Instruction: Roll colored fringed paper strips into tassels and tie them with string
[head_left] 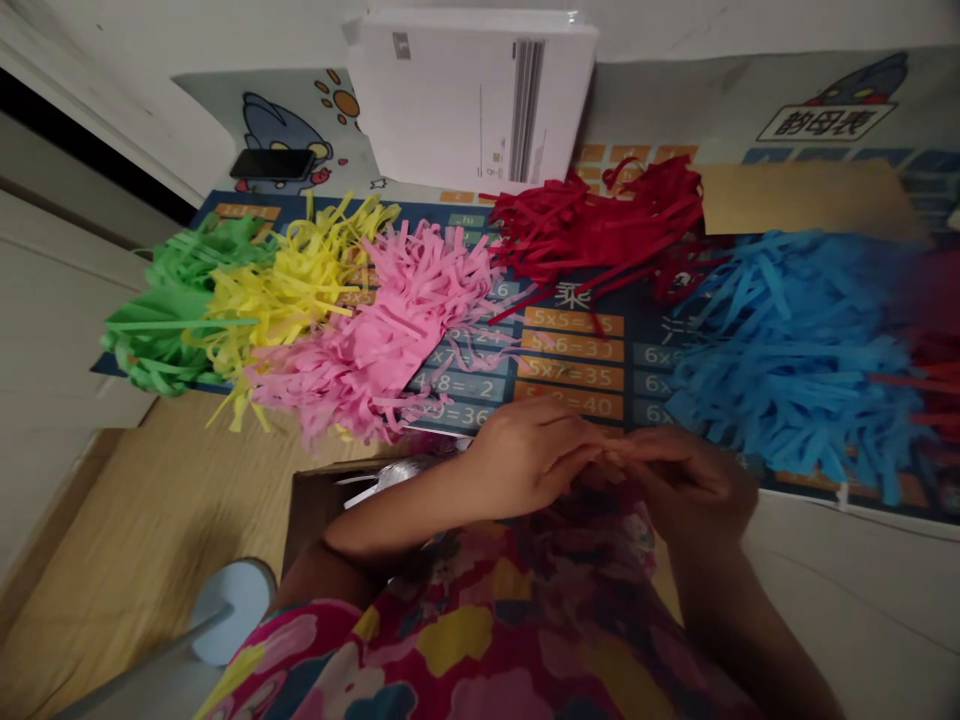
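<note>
Close to my body, at the table's front edge, my left hand (529, 455) and my right hand (694, 480) meet fingertip to fingertip. Both are closed in a pinch, and whatever lies between the fingers is too small or hidden to make out. A bundle of pink paper strips (390, 345) lies beyond my left hand. To the right of my right hand sits a heap of blue paper strips (806, 360). Farther back, beyond both hands, are red paper strips (592, 225).
Yellow strips (300, 280) and green strips (180, 310) lie at the table's left. A phone (272, 164), a white package (476, 105) and a tan sheet (810, 195) are at the back. The table mat (574, 350) shows multiplication sums. An open brown box (307, 520) stands below.
</note>
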